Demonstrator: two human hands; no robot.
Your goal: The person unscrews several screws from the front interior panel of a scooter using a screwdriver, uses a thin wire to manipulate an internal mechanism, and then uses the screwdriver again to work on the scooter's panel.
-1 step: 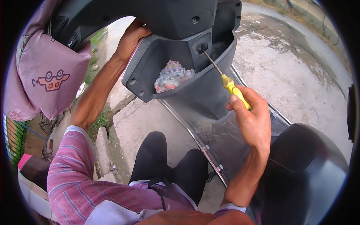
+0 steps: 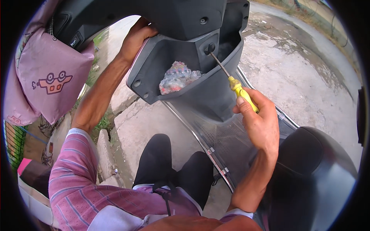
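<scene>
My right hand [image 2: 260, 119] is closed round the yellow handle of a screwdriver [image 2: 239, 91]. Its thin metal shaft slants up and left, with the tip at a round black fitting [image 2: 209, 48] on the inner wall of the scooter's dark grey front storage panel [image 2: 148, 73]. Whether the tip sits in a screw cannot be made out. At the panel's upper left edge, my left hand [image 2: 135, 42] grips, its fingertips partly hidden behind the plastic. A crumpled clear plastic bag [image 2: 177, 79] with coloured print lies in the left pocket.
A pink cloth cover [image 2: 54, 73] with a cartoon car hangs at the left handlebar. The black seat [image 2: 300, 154] is at lower right, and a metal rail [image 2: 208, 150] borders the footboard [image 2: 227, 142]. Cracked concrete [image 2: 285, 57] surrounds the scooter.
The storage panel has shifted very slightly to the right in view, along with my left hand. Both grips look the same.
</scene>
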